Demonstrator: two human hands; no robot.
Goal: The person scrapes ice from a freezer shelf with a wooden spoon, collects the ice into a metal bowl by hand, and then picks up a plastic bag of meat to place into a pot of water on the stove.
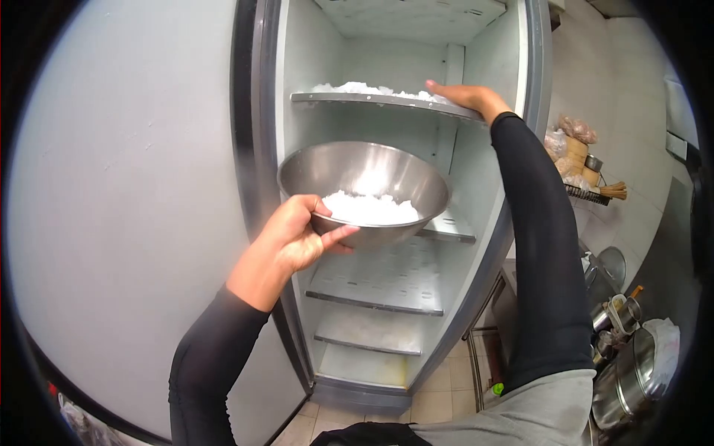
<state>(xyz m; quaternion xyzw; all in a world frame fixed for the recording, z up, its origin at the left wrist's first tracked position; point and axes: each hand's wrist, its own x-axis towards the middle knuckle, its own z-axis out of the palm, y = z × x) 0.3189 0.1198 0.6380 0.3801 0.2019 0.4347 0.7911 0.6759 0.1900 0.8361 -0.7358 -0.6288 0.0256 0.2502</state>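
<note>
My left hand [301, 230] grips the near rim of a wide steel bowl [297, 175], thumb over the edge and fingers underneath. White frost or ice pieces [372, 209] lie in the bottom of the bowl. Above it is a freezer shelf [387, 99] with more white frost [357, 89] along its front. My right hand [465, 95] rests at the right end of that shelf, thumb stretched out beside the frost; its other fingers are mostly hidden, and nothing shows held in it.
Lower shelves [375, 290] sit below the bowl inside the upright freezer. A large grey door [134, 171] fills the left side. At the right are a rack with bags and containers [580, 160] and steel pots [625, 379].
</note>
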